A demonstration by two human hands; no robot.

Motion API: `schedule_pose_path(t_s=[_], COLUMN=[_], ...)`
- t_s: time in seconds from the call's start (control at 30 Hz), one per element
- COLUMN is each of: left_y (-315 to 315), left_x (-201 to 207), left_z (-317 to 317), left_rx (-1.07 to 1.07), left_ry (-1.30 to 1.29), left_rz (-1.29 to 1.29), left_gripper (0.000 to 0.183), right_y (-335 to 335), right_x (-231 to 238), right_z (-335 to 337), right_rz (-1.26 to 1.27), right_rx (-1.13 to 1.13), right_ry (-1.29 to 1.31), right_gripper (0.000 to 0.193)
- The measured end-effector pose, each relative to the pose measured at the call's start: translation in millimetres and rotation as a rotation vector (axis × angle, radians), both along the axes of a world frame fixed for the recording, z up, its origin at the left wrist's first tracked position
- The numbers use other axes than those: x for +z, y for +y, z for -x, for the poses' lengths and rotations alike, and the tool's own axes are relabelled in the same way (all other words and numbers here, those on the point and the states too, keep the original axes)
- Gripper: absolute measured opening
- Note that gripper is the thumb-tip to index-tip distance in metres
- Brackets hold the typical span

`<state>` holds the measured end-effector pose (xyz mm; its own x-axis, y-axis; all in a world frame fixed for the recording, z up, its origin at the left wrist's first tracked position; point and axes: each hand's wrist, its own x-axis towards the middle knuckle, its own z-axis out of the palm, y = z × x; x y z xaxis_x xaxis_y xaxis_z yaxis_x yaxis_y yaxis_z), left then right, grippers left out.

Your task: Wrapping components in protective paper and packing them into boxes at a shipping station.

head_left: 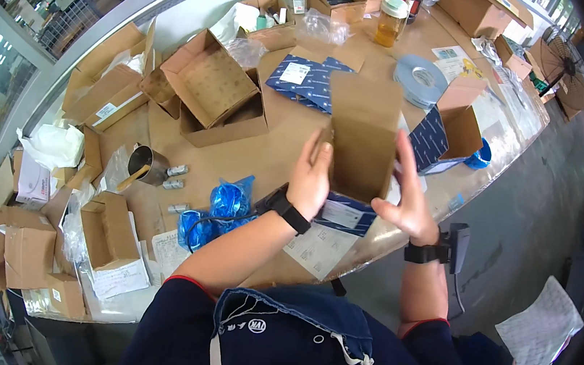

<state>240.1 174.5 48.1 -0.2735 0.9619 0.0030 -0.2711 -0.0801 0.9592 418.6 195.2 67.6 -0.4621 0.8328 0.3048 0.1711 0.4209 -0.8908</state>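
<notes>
Between my two hands a small cardboard box point(364, 144) stands open, its brown inside facing me and its tall flap up at the far side. The outside is dark blue with a white label low on the near face. My left hand point(311, 177) grips the left wall, thumb along the edge. On the right wall, the fingers of my right hand point(412, 197) press, with the thumb at the near corner. Just right of it is another open blue box point(447, 139). A flattened blue carton point(306, 81) lies beyond my left hand.
Left of my hands lie blue plastic-wrapped rolls point(223, 207) and a metal cup point(148, 165). Open brown boxes point(209, 81) crowd the far left. A tape roll point(420, 80) and a lidded jar point(391, 23) stand farther back. At lower right, another person's hand holds a paper point(538, 333).
</notes>
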Motion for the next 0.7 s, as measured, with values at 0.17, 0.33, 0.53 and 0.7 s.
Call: schedule_pose_path(t_s=[0.17,0.33,0.53,0.7], left_y=[33.5,138.1,213.8,242.6], left_x=[-2.7,-19.0,-53.5,-105.7], left_z=[-10.7,62.6,99.8,134.7], left_rx=[-0.295,0.012,0.076,0.170], left_ry=[0.415,0.922,1.161,1.234], left_rz=[-0.243,0.125,0.514,0.705], left_gripper=[0.066,0.076,0.092,0.090], right_y=[43.4,86.0,93.1,36.0], right_x=[4.1,0.7,-25.6,-19.1], right_z=[-16.6,-27.4,-41.9,-24.7], right_rz=[-0.031,-0.196,-0.605,-0.620], right_rx=[-0.482,-0.709,-0.997,-0.897], right_ry=[-0.193,-0.206,-0.577,-0.311], right_gripper=[0.063,0.047,0.054,0.038])
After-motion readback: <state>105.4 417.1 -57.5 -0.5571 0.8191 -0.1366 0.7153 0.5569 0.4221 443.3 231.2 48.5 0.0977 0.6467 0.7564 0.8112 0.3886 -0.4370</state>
